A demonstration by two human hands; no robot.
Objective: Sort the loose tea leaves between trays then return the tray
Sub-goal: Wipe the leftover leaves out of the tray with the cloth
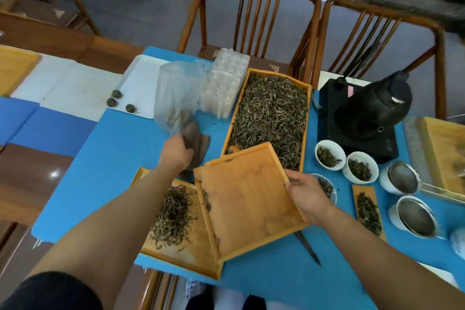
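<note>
Head view: right hand [305,195] is gripping the tilted tray [247,199] at its 3 o'clock rim, thumb on top. Tray is sitting centre frame, nearly bare, w/ a few leaves [207,200] clinging along its 9 o'clock wall, overlapping the low tray [176,257] at 8 o'clock, which is holding a loose pile. Big tray [271,118] at 12 o'clock is brimming w/ tea. Left hand [176,152] is clutching a brown scoop-like tool [195,138] by the plastic bag [176,93].

Judging: bamboo tray is looking stiff, light, smooth; rim grip is suiting it best, pref. both sides. Leaves are looking dry, wiry, brittle, prob. sliding off easily.
</note>
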